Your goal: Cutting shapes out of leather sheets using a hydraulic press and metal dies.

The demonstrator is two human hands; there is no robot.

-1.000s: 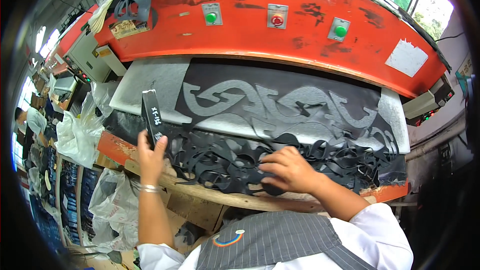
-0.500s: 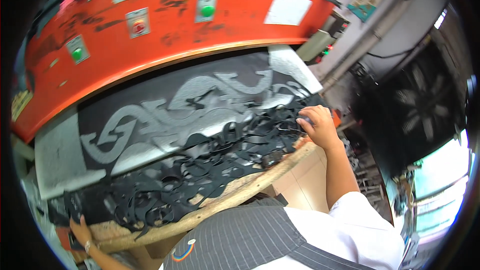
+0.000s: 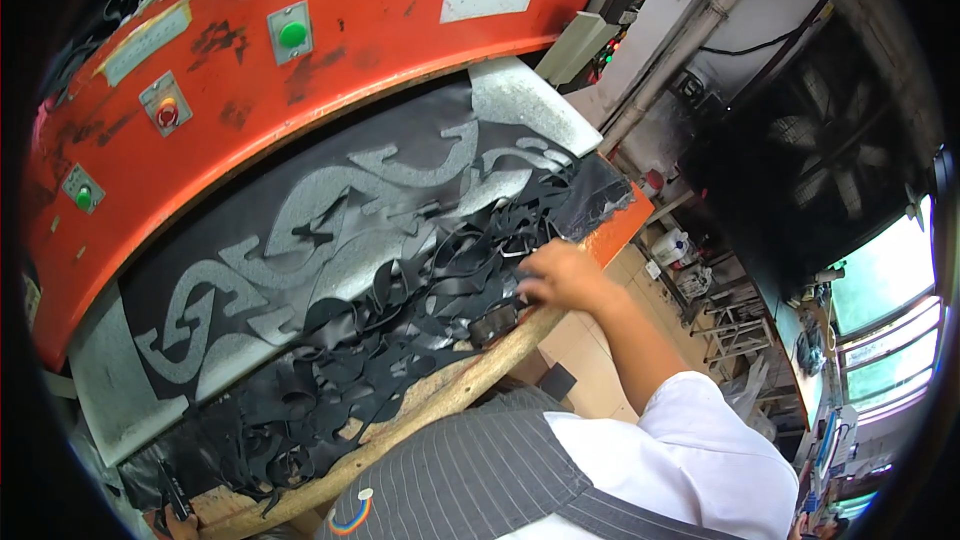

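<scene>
Black, leathery strips lie tangled along the near side of the worktop, in front of a pale board and the cut-out dark sheet on it. They look thin, light and limp, likelier to snag on one another than to break; a bunched fold would probably give a surer hold than one loose end, as the smooth faces may slide. The right hand is at the heap's right end, its grip narrow with fingers curled, but whether they pinch a strip I cannot tell. The left hand, at the near left, is mostly cut off and dim beside a dark narrow bar; its grip cannot be read. A dark block among the strips is hard to make out.
</scene>
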